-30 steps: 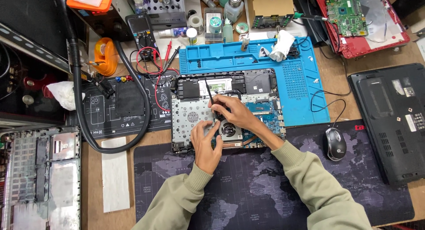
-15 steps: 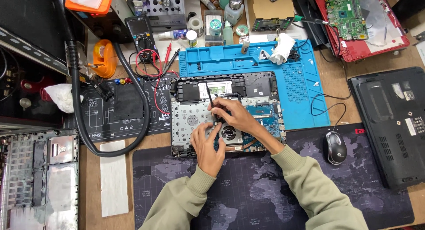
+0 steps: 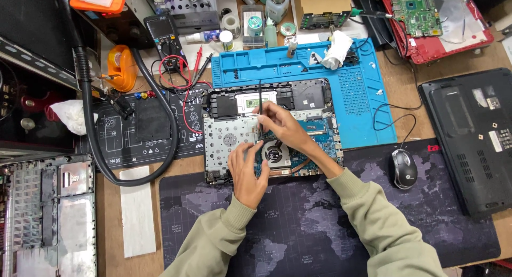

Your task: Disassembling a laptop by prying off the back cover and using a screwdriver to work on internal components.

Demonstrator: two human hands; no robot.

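Head view, single frame. Opened laptop chassis (image 3: 269, 133) lies at centre of the bench, bottom cover off, its far half on the blue silicone work mat (image 3: 304, 69) and its near edge on the dark world-map desk mat (image 3: 330, 223). Hidden or unclear: the left hand (image 3: 248, 170) covers the board just at 9 o'clock of the round cooling fan (image 3: 277, 153), so what its fingertips press on cannot be made out; the tip of the thin black tool (image 3: 260, 103) is lost behind the right hand's fingers, so its contact point on the board is not visible. Both arms are cut off by the bottom edge beyond the olive sleeves. A bare metal laptop shell (image 3: 48, 213) at 8 o'clock is cut by the left and bottom edges; a red-cased board (image 3: 432, 21) at 1 o'clock is cut at the top. Pose: left hand comes up from 6 o'clock, palm down, fingers together and curled lightly onto the chassis, nothing seen held. Right hand (image 3: 282, 126) comes in from 5 o'clock, wrist crossing over the fan, fingers pinched narrow around the tool, whose shaft stands nearly upright toward 12 o'clock. A black mouse (image 3: 404, 168) sits well apart at 3 o'clock; a multimeter (image 3: 162, 34) with red leads lies at 11 o'clock.
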